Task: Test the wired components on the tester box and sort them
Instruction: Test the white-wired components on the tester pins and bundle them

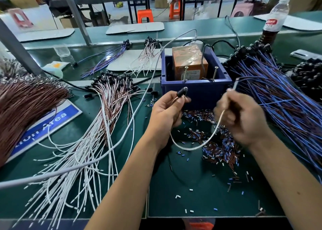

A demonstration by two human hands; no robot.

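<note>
My left hand pinches the black head of a wired component, held just in front of the blue tester box. Its pale wire loops down and up to my right hand, which grips the wire's free end; that hand is blurred. Two upright screws stand at the box's front rim, beside an orange unit inside it. A fanned pile of white and pink wired components lies to the left. A heap of blue-wired components lies to the right.
Cut wire-sleeve bits litter the green mat under my hands. A brown wire bundle and a blue sign lie far left. A grey cable crosses the bench. A water bottle stands back right. Two small sorted bundles lie behind.
</note>
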